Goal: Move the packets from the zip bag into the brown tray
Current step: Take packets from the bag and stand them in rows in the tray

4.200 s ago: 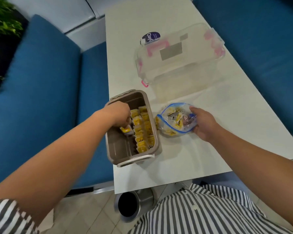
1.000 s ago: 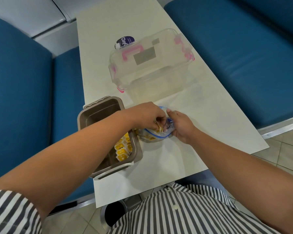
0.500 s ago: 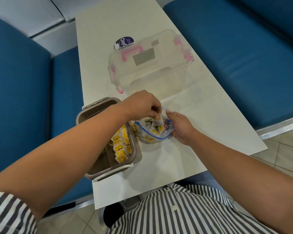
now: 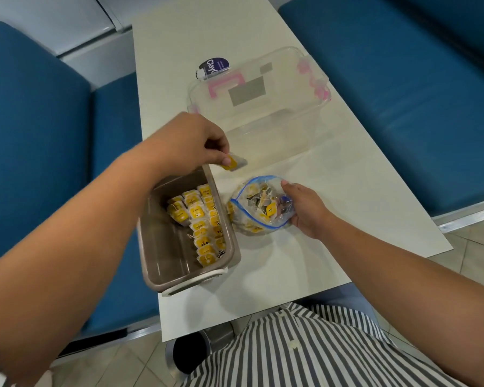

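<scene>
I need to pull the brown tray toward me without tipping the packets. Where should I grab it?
Probably the white handle on the brown tray's near short end, coming from the table's near edge, fingers curled under it. It juts out, faces you, and sits clear of the packets lined along the right wall.

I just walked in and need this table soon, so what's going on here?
A person is moving tea packets. Their left hand pinches one yellow-labelled packet in the air by the far corner of the brown rectangular plastic tray, which already holds rows of similar packets along its right side. Their right hand grips the clear zip bag with a blue seal on the white table; many packets remain inside.
</scene>
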A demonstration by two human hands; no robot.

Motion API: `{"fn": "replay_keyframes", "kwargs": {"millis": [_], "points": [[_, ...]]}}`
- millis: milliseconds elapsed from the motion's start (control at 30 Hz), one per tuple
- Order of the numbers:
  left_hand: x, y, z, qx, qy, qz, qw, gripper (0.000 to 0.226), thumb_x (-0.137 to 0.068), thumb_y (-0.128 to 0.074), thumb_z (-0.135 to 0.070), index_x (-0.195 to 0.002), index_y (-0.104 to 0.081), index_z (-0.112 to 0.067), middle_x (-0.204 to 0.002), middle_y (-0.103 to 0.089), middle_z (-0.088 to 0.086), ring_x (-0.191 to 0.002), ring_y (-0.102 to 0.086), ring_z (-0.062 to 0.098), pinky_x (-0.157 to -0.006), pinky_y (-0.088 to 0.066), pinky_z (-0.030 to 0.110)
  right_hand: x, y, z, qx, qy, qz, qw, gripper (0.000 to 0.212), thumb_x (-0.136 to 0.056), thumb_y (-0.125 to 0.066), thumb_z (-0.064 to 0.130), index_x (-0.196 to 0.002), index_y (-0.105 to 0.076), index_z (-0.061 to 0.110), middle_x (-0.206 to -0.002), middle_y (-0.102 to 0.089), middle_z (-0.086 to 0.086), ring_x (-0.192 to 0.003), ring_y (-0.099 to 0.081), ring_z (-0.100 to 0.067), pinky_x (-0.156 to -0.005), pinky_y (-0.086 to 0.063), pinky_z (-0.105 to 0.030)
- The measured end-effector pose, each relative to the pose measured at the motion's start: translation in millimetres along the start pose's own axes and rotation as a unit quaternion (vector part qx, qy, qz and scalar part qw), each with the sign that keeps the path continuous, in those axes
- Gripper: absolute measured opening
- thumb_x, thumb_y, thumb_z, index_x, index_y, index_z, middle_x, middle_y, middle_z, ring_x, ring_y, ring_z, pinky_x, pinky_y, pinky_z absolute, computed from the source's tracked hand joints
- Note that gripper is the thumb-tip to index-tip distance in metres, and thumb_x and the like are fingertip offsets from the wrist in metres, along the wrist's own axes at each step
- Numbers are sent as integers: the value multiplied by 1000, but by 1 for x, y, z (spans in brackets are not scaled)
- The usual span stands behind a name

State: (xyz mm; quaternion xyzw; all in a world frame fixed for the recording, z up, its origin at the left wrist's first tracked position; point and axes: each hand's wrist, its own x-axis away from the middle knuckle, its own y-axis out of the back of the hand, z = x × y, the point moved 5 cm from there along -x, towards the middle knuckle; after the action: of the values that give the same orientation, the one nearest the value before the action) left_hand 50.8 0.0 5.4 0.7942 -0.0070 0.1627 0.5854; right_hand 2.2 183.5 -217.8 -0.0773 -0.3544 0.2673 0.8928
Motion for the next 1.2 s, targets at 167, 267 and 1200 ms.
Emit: {"fn": "replay_keyframes", "kwargs": {"millis": [167, 267, 1200], "points": [[30, 26, 38, -55, 32, 38, 997, 11, -83, -79, -33, -91, -73, -32, -78, -69, -12, -78, -63, 7, -68, -47, 23, -8, 1, -1, 4, 6, 1, 1000, 28, -106, -55, 32, -108, -62, 5, -109, -70, -23, -94, -69, -38, -83, -56, -50], [44, 15, 62, -76, 51, 116, 989, 11, -84, -78, -32, -92, -71, -35, -75, -69, -14, -73, -61, 0, -64, -43, 20, -11, 1, -3, -4, 5, -3, 1000, 27, -106, -55, 31, -110, -63, 6, -104, -72, -18, -86, -72, -32, -70, -60, -40], [13, -112, 104, -289, 32, 206, 934, 11, -89, -59, -8, -91, -70, -11, -71, -52, 0, -70, -57, 24, -68, -47, 33, -18, 1, -7, -15, 5, -7, 1000, 33, -103, -59, 34, -122, -58, 6, -123, -70, -25, -106, -72, -39, -98, -54, -58]]}}
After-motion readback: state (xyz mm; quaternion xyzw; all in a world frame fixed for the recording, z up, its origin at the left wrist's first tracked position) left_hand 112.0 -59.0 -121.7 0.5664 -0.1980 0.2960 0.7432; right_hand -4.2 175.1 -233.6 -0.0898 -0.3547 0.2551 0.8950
